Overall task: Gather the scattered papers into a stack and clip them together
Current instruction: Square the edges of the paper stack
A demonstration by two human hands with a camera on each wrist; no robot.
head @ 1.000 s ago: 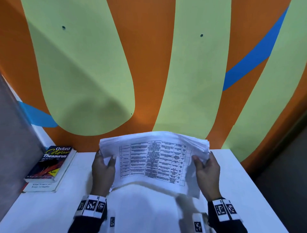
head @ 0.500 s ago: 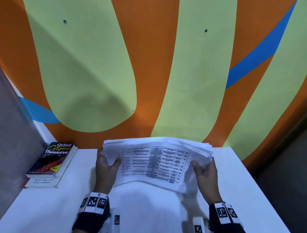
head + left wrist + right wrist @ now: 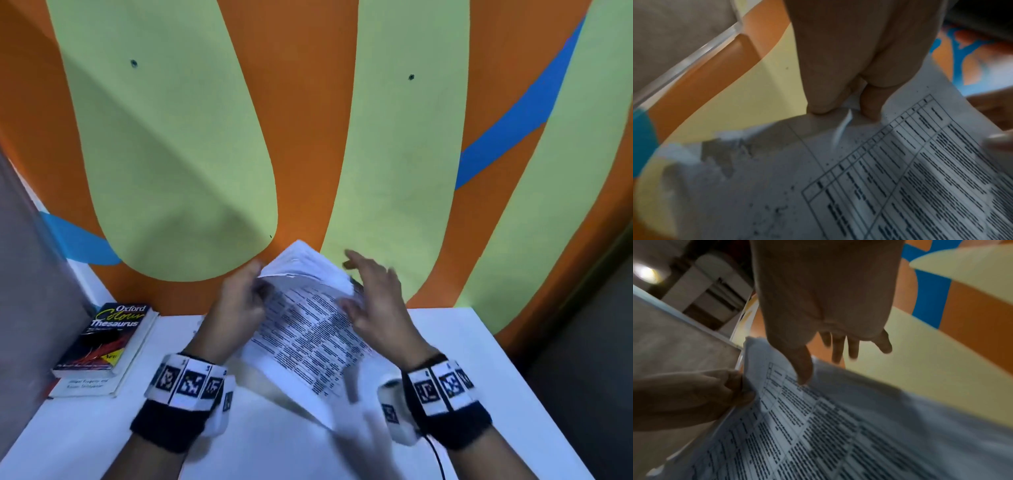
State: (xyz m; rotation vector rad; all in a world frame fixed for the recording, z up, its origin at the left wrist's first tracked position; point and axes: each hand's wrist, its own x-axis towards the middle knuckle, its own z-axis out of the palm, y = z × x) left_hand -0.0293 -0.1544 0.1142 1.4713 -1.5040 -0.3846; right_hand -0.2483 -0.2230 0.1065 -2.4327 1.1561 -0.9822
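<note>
The stack of printed papers with a table on its top sheet hangs tilted above the white table, one corner pointing up toward the wall. My left hand pinches its upper left edge between thumb and fingers, plainly seen in the left wrist view on the papers. My right hand is at the upper right edge with fingers straight and spread. In the right wrist view this hand has its thumb touching the papers. No clip is in view.
Two stacked books, a thesaurus on top, lie at the table's left edge beside a grey partition. The painted orange and green wall rises right behind the table. The table's right edge drops to a dark floor.
The stack was held level by both hands at its side edges. Now it is turned with a corner upward, and my right hand has let go and opened near the upper edge.
</note>
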